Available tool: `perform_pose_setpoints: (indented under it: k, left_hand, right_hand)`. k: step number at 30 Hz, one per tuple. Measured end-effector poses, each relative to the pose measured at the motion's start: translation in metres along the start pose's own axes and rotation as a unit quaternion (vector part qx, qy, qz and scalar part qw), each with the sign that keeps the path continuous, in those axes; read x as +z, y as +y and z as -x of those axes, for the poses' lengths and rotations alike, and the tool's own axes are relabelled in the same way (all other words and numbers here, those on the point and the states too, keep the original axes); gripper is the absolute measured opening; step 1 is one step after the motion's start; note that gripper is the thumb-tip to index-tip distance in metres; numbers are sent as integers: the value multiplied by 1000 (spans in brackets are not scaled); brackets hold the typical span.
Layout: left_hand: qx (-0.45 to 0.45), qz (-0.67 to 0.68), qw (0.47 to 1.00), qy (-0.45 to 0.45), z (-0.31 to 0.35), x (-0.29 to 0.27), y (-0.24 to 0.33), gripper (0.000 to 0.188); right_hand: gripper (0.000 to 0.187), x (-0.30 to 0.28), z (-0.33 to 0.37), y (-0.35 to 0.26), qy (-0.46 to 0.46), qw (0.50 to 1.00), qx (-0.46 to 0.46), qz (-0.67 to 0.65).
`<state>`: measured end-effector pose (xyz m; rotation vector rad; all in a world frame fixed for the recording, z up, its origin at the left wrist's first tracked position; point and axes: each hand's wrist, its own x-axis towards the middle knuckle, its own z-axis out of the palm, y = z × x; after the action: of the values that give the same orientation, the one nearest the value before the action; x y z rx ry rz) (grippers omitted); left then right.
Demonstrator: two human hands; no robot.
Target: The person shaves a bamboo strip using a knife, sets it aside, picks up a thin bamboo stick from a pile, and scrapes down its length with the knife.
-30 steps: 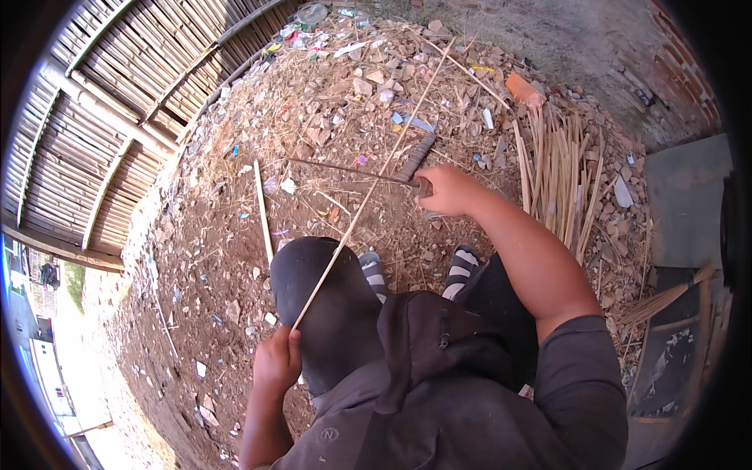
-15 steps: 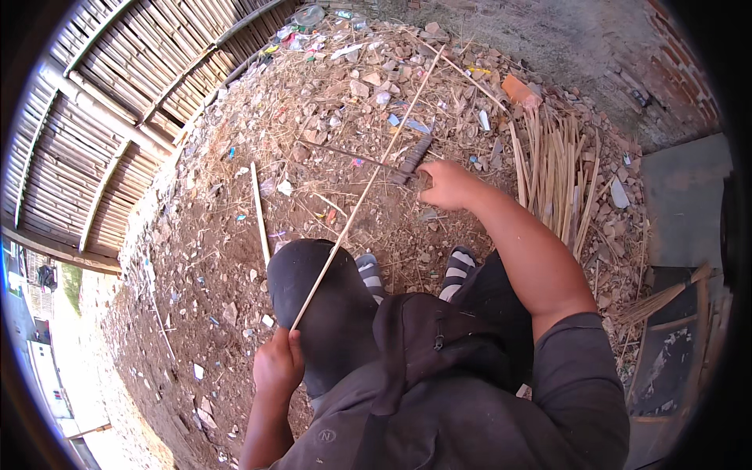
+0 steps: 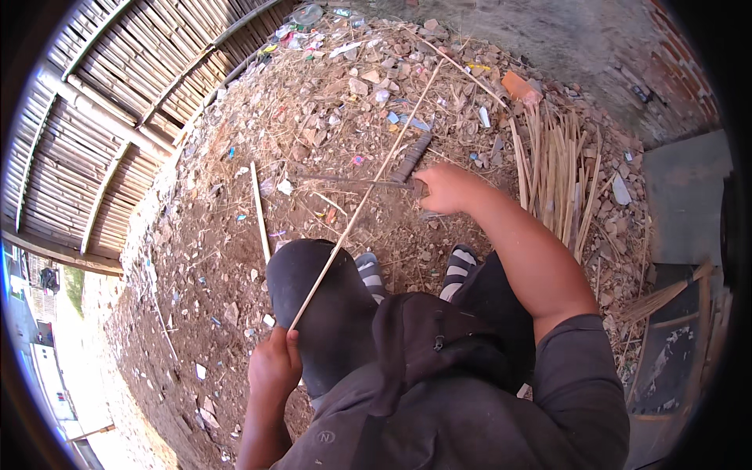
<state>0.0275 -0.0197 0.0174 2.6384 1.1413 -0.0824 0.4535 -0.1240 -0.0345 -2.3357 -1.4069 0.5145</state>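
Note:
My left hand (image 3: 274, 362), low on the left, is closed around the near end of a long, pale bamboo strip (image 3: 381, 169). The strip slants across my knee and away over the ground to the far right. My right hand (image 3: 446, 189) is closed on the handle end of a knife (image 3: 389, 184), its grip mostly hidden by my fingers. Its long, thin, dark blade points left and crosses the strip; whether they touch I cannot tell. Just beyond the blade lies a dark, ridged, cylinder-like piece (image 3: 413, 157), close to my right fingers.
A bundle of split bamboo strips (image 3: 558, 168) lies at the right, near an orange brick piece (image 3: 517, 86). Another loose strip (image 3: 260, 211) is on the littered, stony ground at the left. A bamboo fence (image 3: 141, 70) and a wall (image 3: 580, 47) stand beyond.
The knife has swung so its blade lies more level, with its tip lower in the view. My right hand has shifted slightly. The strip's far end has dropped a little nearer.

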Motion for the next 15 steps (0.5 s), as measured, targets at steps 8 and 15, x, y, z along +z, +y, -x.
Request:
perform_pose_setpoints:
  k: [8,15]
  left_hand:
    - [15,5,1000,-12,-8,9,-6,28]
    - [39,49,998,7,-8,15,-22,30]
  right_hand:
    - [36,12,5,8,-7,995,-18,-97]
    - [44,-3,10,-32,-60,995,-83,9]
